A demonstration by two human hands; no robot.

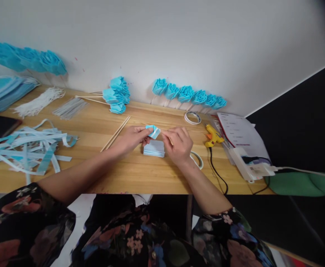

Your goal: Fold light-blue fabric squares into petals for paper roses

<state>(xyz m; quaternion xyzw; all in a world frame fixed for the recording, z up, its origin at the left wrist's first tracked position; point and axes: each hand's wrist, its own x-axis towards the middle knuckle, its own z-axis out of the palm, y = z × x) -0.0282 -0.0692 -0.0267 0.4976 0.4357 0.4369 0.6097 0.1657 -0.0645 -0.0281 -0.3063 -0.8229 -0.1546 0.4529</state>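
My left hand [134, 138] pinches a small folded piece of blue non-woven fabric [152, 131] between thumb and fingers, above the middle of the table. A white strip crosses the fabric's lower right side. Close against that right edge, my right hand [178, 144] is closed in a pinch; what lies between its fingertips is too small to make out. Just below the hands sits a stack of pale blue cut pieces [153, 149]. A roll of tape [198, 160] lies partly hidden behind my right wrist.
Along the wall stand blue fabric flowers [186, 94] on sticks; more flowers [117, 95] lie left. Two wooden sticks [115, 134], cut strips [31, 148] and face masks [9, 92] are leftward. Another tape roll [192, 118], a corded yellow glue gun [213, 136] and a power strip [243, 165] are right.
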